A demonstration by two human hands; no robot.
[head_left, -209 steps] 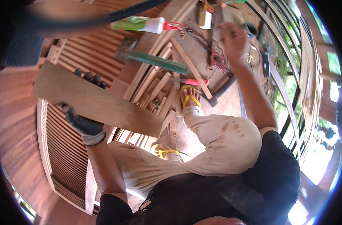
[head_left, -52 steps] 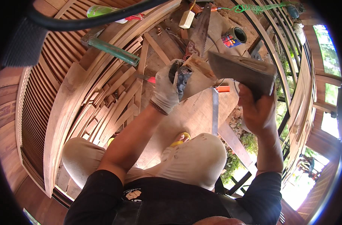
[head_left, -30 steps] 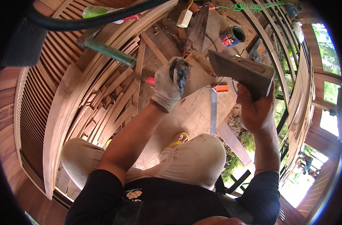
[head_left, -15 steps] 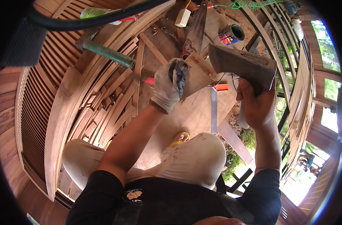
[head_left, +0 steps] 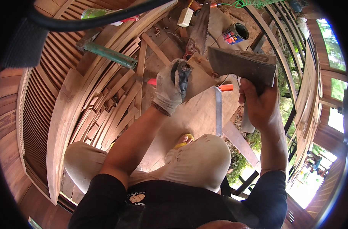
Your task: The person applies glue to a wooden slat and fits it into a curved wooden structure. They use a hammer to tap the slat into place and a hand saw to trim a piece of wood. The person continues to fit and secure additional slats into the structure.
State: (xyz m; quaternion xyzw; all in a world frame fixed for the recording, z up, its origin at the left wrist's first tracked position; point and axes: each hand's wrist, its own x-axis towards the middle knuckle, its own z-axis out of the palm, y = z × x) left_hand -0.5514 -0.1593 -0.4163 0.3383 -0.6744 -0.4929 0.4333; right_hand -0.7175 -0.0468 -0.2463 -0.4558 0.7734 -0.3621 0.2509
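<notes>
My left hand (head_left: 170, 86), in a worn pale knit glove with a dark patch, is closed on a piece of wood (head_left: 198, 82) with a chipped top edge. My bare right hand (head_left: 261, 105) grips a hatchet (head_left: 244, 66) close under its broad dark steel head. The blade edge points left, just beside the upper end of the wood and seemingly a little apart from it. Part of the hatchet's handle shows below my right hand. The left fingers are partly hidden by the glove's back.
Left lie stacked wood strips (head_left: 120, 99) and a hammer-like tool with a green handle (head_left: 111, 54). Ahead are a handsaw (head_left: 200, 30), a paint can (head_left: 235, 33) and a white block-like thing (head_left: 185, 17). A steel try square (head_left: 219, 110) with an orange handle lies between my arms.
The hatchet in my right hand has shifted slightly left, toward the piece of wood. My left hand has stayed nearly still.
</notes>
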